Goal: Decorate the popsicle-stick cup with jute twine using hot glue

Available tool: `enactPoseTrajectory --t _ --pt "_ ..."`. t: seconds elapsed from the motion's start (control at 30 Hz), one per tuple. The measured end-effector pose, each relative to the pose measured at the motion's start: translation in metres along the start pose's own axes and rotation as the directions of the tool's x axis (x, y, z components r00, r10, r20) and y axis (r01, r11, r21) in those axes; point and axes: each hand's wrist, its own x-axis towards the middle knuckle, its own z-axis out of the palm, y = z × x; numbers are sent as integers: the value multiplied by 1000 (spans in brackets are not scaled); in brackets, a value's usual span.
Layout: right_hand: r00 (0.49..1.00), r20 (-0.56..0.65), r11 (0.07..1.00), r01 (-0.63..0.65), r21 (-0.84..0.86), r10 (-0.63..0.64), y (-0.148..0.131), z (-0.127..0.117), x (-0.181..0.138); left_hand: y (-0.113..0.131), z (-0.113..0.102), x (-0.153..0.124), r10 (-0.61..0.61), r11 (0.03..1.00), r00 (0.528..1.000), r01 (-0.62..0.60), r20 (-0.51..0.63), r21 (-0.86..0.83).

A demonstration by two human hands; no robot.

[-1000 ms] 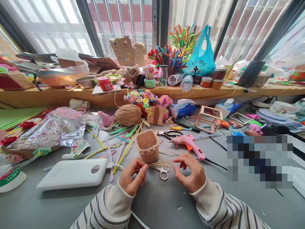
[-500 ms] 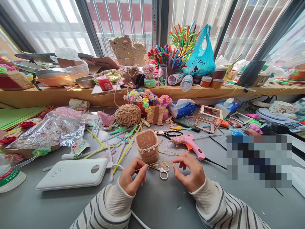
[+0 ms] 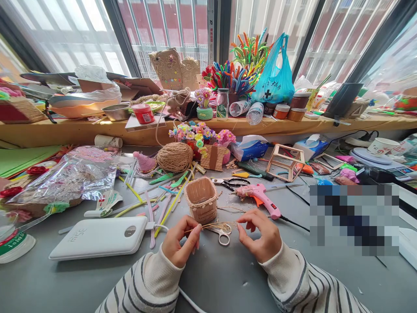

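My left hand [image 3: 183, 241] is closed, thumb and forefinger pinching a length of thin brown twine [image 3: 211, 225]. The twine runs rightward and frays into loose fibres. At its far end my right hand [image 3: 259, 234] is closed too, fingertips pinched at the fine fibre tips. Below the twine, small white-handled scissors [image 3: 224, 239] lie on the table, their blades partly hidden. Just behind stands a small square basket [image 3: 201, 215] of wooden slats, upright, with a twine rim. Beyond the right hand rests a pink glue gun [image 3: 265, 201] on its side.
A white power bank [image 3: 97, 238] with a cable lies left. Black-handled scissors [image 3: 231, 183], a twine ball [image 3: 175, 157] and a wooden stick frame [image 3: 285, 163] sit farther back. Pipe cleaners [image 3: 151, 217] lie left of the basket. A crowded shelf [image 3: 195, 128] runs along the window.
My right hand has shifted very slightly to the right, and the frayed fibres look drawn a little straighter. My left hand stays in place.
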Motion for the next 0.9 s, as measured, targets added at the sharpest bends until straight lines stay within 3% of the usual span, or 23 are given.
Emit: enactPoseTrajectory --t 0.9 --pt "999 -13 999 -46 -28 45 -1 1 1 2 1 -1 27 999 999 -28 22 31"
